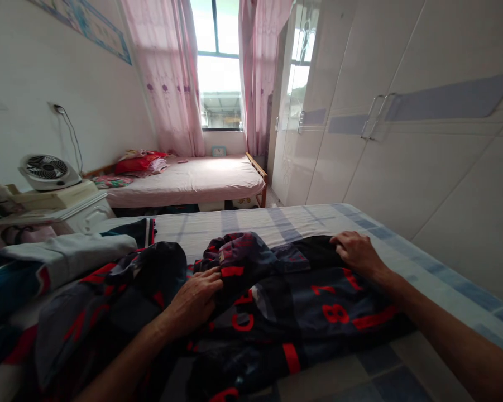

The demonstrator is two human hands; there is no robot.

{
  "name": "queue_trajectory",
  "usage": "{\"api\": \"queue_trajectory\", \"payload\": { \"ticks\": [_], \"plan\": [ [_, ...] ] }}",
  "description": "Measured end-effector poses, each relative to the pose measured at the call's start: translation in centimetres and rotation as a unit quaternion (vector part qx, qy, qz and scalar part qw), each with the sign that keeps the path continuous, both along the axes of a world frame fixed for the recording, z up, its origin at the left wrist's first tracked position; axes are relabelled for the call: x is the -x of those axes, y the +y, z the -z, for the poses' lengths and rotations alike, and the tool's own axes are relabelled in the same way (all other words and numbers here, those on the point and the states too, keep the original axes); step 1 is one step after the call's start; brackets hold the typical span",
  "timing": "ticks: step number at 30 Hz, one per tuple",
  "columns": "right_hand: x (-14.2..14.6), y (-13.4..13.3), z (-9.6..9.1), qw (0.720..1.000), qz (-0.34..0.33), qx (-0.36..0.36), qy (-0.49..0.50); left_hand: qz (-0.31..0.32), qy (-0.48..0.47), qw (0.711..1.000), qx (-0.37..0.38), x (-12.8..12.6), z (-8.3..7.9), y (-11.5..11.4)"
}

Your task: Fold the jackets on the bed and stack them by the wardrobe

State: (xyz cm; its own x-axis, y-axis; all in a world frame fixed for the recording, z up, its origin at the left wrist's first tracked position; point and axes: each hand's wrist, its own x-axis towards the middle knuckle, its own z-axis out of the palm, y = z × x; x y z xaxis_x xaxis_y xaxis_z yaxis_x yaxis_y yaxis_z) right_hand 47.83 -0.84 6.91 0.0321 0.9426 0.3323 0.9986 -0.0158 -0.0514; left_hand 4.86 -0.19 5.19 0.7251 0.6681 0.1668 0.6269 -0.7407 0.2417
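A dark jacket (305, 304) with red lettering and red stripes lies spread on the near bed. My left hand (199, 293) is closed on its bunched cloth, beside a crumpled raised fold with a red patch. At the far right edge of the garment, my right hand (355, 254) pinches the black cloth between curled fingers. Left of my left arm lies a heap of other dark clothes (125, 290) with red marks. A folded light grey garment (75, 254) rests on that heap's far side.
The near bed has a blue-and-white checked sheet (385, 231). White wardrobes (435, 167) stand along the right. Beyond is a second bed with a pink sheet (192, 181), under a curtained window. A small fan (48, 170) sits on a white cabinet (90, 209) at left.
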Motion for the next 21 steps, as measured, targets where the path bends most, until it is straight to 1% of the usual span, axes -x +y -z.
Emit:
{"api": "queue_trajectory", "payload": {
  "ticks": [2, 4, 6, 8, 9, 12, 15, 17, 19, 21],
  "plan": [
    [3.4, 1.8, -1.3, 0.995, -0.039, 0.013, 0.091, -0.015, 0.004, 1.000, -0.009, -0.3, 0.1, -0.5],
    [7.1, 4.3, -2.1, 0.977, -0.085, 0.074, 0.180, -0.022, 0.012, 1.000, -0.018, -0.5, 0.3, -1.0],
    [10.7, 7.2, -2.3, 0.952, -0.105, 0.152, 0.245, -0.024, 0.022, 0.999, -0.023, -0.7, 0.6, -1.3],
    [14.0, 10.1, -2.1, 0.931, -0.108, 0.206, 0.281, -0.024, 0.026, 0.999, -0.025, -0.8, 1.2, -1.3],
    [15.4, 11.4, -1.9, 0.926, -0.109, 0.222, 0.287, -0.024, 0.023, 0.999, -0.027, -0.8, 1.5, -1.3],
    [19.1, 14.4, -1.4, 0.921, -0.109, 0.254, 0.276, -0.017, 0.008, 0.999, -0.048, -0.7, 2.4, -1.0],
    [21.5, 15.8, -1.1, 0.924, -0.097, 0.270, 0.251, -0.013, 0.003, 0.998, -0.062, -0.7, 3.0, -0.9],
    [22.2, 15.9, -1.4, 0.928, -0.096, 0.264, 0.245, -0.012, -0.003, 0.998, -0.067, -0.7, 3.1, -0.9],
    [22.3, 15.6, -2.1, 0.933, -0.105, 0.230, 0.255, -0.013, -0.011, 0.997, -0.071, -0.7, 3.2, -0.9],
    [21.8, 14.8, -3.5, 0.940, -0.112, 0.168, 0.273, -0.019, -0.013, 0.997, -0.070, -0.8, 3.4, -1.0]
  ]
}}
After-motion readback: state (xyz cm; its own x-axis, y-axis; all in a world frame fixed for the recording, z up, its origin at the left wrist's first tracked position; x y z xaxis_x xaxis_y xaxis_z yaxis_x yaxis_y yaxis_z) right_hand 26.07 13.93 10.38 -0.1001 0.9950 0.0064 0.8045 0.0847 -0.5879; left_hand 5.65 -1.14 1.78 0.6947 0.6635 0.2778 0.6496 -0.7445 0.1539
